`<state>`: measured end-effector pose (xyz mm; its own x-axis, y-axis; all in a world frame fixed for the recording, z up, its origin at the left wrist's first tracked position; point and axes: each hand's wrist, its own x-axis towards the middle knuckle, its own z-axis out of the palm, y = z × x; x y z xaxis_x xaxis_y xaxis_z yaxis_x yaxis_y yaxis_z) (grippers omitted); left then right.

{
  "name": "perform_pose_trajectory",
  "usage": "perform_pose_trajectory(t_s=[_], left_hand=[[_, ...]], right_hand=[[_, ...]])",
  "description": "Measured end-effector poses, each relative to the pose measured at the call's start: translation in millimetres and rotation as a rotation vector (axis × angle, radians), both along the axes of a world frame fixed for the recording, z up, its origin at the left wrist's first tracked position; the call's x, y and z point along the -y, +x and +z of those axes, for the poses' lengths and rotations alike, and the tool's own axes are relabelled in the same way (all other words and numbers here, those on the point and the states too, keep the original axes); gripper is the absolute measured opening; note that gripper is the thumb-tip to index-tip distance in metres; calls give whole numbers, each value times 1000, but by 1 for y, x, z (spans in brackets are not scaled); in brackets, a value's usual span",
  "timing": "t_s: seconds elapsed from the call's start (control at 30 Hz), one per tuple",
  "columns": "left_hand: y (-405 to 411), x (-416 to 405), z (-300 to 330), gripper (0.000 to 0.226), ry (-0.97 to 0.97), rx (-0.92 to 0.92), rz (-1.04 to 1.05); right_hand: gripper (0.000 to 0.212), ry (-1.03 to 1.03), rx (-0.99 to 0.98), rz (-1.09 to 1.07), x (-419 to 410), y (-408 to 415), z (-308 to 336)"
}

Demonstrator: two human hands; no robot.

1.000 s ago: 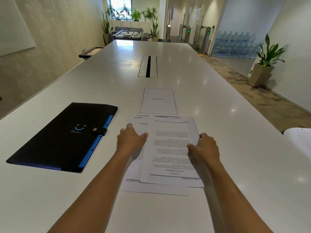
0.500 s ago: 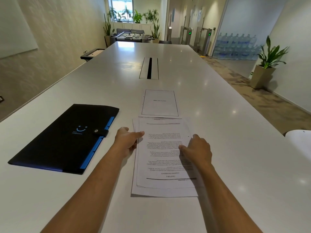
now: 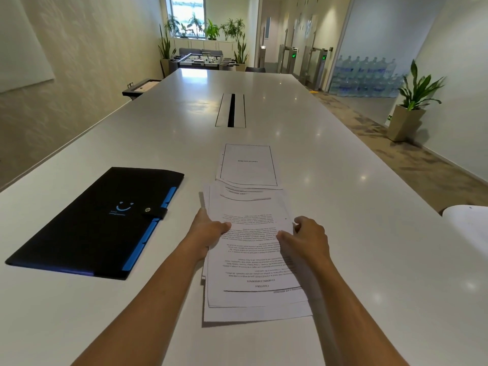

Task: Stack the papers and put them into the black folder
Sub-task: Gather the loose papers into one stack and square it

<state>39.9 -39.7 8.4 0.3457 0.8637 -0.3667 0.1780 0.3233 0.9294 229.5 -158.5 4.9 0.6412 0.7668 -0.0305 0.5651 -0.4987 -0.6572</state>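
A stack of printed papers (image 3: 250, 268) lies in front of me on the white table (image 3: 369, 233). My left hand (image 3: 208, 231) grips its left edge, thumb on top. My right hand (image 3: 307, 239) grips the right edge. The stack's far end is lifted slightly off the table. Beyond it lies a separate bordered sheet (image 3: 248, 165) on other pages, partly overlapped by the stack's far end. The black folder (image 3: 97, 220) with blue tabs lies shut to the left, its snap strap fastened.
A cable slot (image 3: 231, 110) runs along the table's middle farther away. A white rounded object (image 3: 467, 223) sits at the right edge. Potted plant (image 3: 412, 101) and water bottles (image 3: 364, 75) stand off to the right.
The loose sheets have been pulled together into one narrower stack. Both hands moved from pressing flat on the sheets to gripping the stack's sides, and its far end has risen.
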Motion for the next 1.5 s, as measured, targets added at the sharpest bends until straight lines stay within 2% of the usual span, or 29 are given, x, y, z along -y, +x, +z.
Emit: perform_pose_trajectory(t_s=[0.13, 0.33, 0.37, 0.43, 0.5, 0.6, 0.7, 0.87, 1.03, 1.17, 1.3, 1.5], left_hand=[[-12, 5, 4, 46, 92, 62, -27], [-42, 3, 27, 45, 118, 177, -126], [-47, 2, 31, 47, 119, 194, -146], [-54, 0, 38, 52, 139, 222, -179], [-54, -1, 44, 54, 174, 233, -187], [-50, -1, 55, 54, 318, 191, -198], [-47, -2, 69, 54, 529, 153, -204], [-33, -5, 102, 52, 726, 256, -92], [-20, -7, 129, 43, 862, 352, 11], [-11, -8, 123, 47, 817, 401, 32], [-1, -10, 106, 54, 756, 329, 20], [2, -20, 94, 50, 643, 351, 32]], right_hand=[[56, 111, -255, -59, 2, 14, 0], [70, 194, -477, -57, -2, 15, -6], [70, 219, -569, -29, -3, 15, -4], [62, 311, -898, 78, -4, 10, 0], [40, 363, -1080, 232, -1, 2, 6], [34, 479, -1021, 271, -4, -2, 19], [33, 638, -839, 237, -10, 0, 43], [29, 869, -504, 303, -10, 1, 107], [40, 996, -369, 376, -11, 6, 146], [52, 951, -433, 388, -15, 13, 131], [53, 867, -458, 349, -23, 4, 104], [54, 837, -452, 301, -28, 11, 86]])
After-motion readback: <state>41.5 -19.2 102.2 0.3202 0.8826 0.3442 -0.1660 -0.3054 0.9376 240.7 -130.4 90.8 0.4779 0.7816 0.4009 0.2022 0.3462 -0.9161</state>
